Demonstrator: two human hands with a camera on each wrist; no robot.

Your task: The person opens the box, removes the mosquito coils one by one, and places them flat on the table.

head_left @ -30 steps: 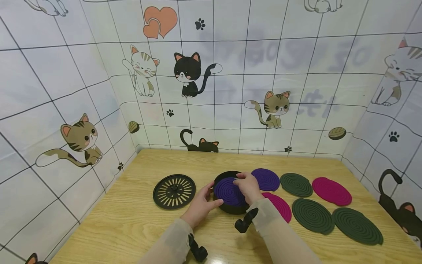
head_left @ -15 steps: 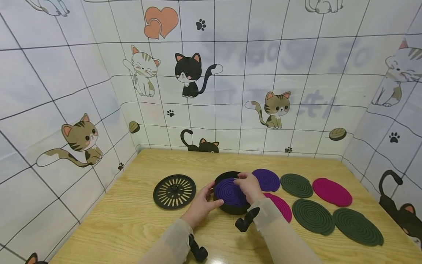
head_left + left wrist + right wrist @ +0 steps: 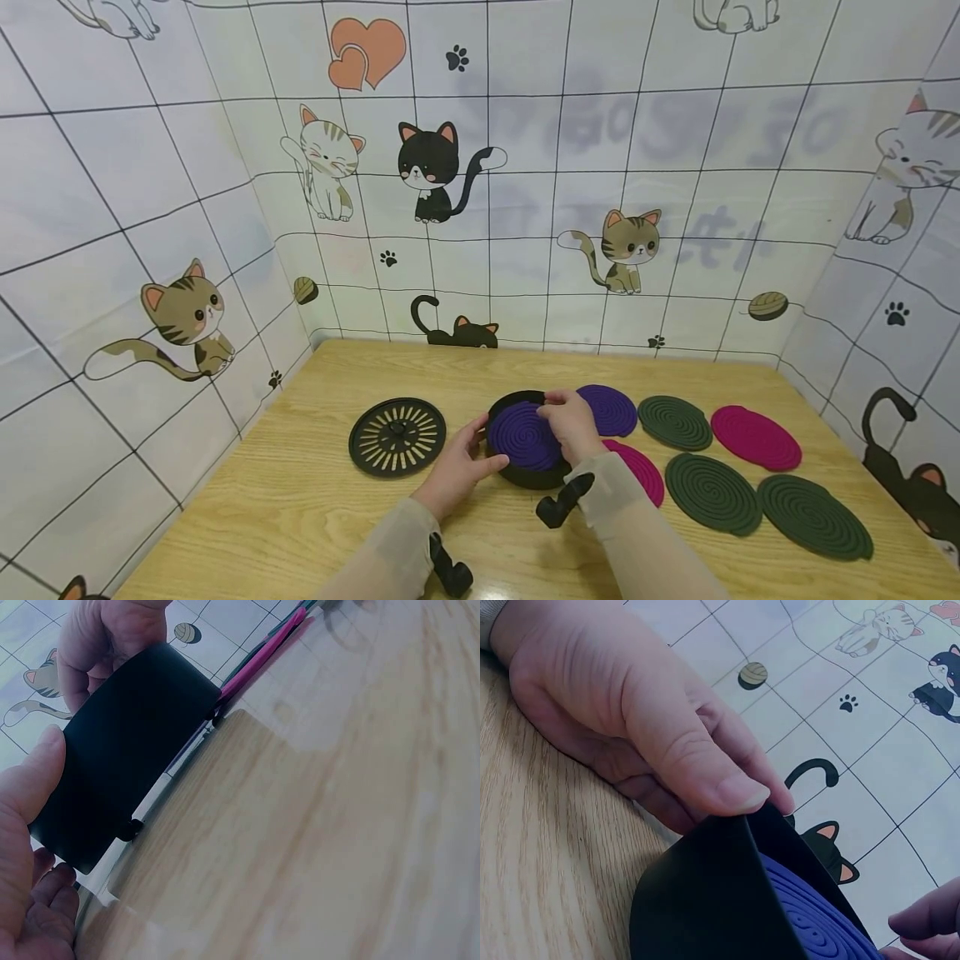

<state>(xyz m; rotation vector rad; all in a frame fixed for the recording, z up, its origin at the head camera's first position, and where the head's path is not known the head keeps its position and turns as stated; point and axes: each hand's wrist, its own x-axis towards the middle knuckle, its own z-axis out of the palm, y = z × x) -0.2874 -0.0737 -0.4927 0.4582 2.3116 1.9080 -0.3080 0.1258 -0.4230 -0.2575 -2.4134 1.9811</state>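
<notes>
A round black holder [image 3: 531, 479] with low walls sits mid-table, small feet showing beneath it in the left wrist view. A purple spiral-patterned coaster [image 3: 521, 437] lies inside it, slightly tilted. My left hand [image 3: 459, 467] holds the holder's left side, thumb on the near side and fingers round the far side. My right hand [image 3: 570, 423] pinches the right part of the rim; in the right wrist view its thumb [image 3: 731, 793] rests on the rim with a finger just behind.
To the left lies a black slotted disc [image 3: 397, 437] with a central knob. A second purple coaster [image 3: 609, 410], pink coasters [image 3: 756, 437] and green coasters [image 3: 711, 492] spread out on the right. A cat-patterned sheet [image 3: 525, 275] walls the table's back and sides.
My right hand has shifted very slightly to the right along the rim. The left hand and the holder stay almost where they were.
</notes>
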